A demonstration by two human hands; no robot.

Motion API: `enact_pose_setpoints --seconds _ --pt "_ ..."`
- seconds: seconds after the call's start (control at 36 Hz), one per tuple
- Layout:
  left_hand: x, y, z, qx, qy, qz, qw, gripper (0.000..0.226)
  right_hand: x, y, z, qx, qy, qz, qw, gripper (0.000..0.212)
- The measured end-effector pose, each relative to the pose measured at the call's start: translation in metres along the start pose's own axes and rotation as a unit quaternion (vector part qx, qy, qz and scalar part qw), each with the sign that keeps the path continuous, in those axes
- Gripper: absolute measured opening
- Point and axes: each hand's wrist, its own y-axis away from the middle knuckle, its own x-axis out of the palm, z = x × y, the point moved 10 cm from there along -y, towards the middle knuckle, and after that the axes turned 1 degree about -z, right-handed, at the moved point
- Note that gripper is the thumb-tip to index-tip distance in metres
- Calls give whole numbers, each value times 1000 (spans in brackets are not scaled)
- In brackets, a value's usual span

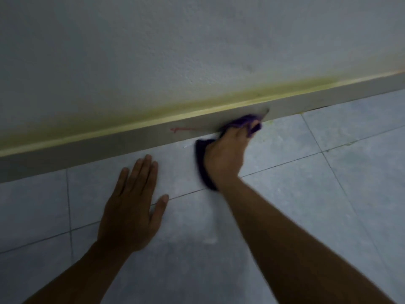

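My right hand (228, 150) grips a purple cloth (252, 120) and presses it against the grey baseboard (131, 139) where the wall meets the floor. Part of the cloth hangs down by my wrist onto the tiles. A red scribble mark (182, 129) shows on the baseboard just left of the cloth. My left hand (131, 207) lies flat on the grey floor tiles (306, 183) with straight fingers, holding nothing.
A white textured wall (197, 51) rises above the baseboard, with a yellow-green stained band (153, 115) along its bottom edge. Greenish specks lie on the tiles near the baseboard at the right. The picture is dim and slightly blurred.
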Motion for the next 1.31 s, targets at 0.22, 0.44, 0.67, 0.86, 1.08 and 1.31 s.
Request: enact_pose_setpoints --seconds 0.22,0.44,0.67,0.86,1.08,1.31 --pt "-1 0 -1 3 8 -9 1000 77 -65 -91 -89 90 158 -29 983 62" --pt "2 0 0 -1 14 2 1000 76 -12 -13 -20 -70 260 -8 963 84" --pt "7 -2 4 5 6 32 999 77 8 48 14 -159 172 39 971 69" --pt "-2 23 25 -3 8 25 1000 76 -6 46 9 -139 55 0 989 60" --pt "-5 25 26 -7 32 6 999 74 -13 42 6 -140 -85 -18 986 72" --pt "-8 24 25 1 44 -8 999 72 8 87 85 -294 -178 20 939 77"
